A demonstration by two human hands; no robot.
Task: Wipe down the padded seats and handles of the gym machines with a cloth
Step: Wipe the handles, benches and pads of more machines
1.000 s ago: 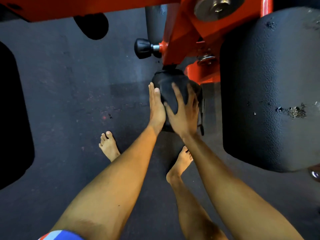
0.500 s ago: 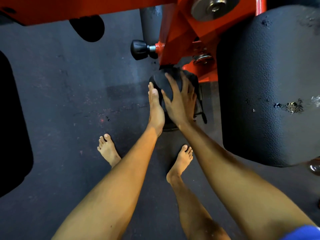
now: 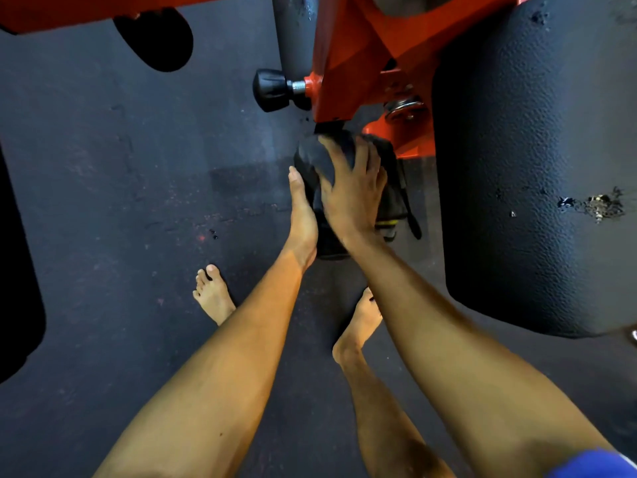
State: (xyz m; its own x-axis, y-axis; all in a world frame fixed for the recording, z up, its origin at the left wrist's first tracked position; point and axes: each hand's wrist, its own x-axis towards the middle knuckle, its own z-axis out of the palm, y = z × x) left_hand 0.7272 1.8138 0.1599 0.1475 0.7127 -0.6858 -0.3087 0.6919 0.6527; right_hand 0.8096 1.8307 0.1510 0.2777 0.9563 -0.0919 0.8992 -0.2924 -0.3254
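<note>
A small black padded roller [image 3: 310, 157] sits low under the orange machine frame [image 3: 348, 63]. My right hand [image 3: 351, 191] lies spread over its top, fingers apart, pressing a dark cloth [image 3: 393, 198] that hangs down the roller's right side with a strap dangling. My left hand [image 3: 303, 215] is flat against the roller's left side, fingers straight and together. The part of the roller under my right palm is hidden.
A large black textured pad [image 3: 534, 167] with a torn spot fills the right side. A black adjustment knob [image 3: 270, 89] sticks out left of the frame. Another dark pad [image 3: 17, 270] is at the left edge. My bare feet [image 3: 213, 294] stand on the dark rubber floor.
My right hand has slid forward along the top of the roller toward the frame. My left hand has stayed against the roller's left side.
</note>
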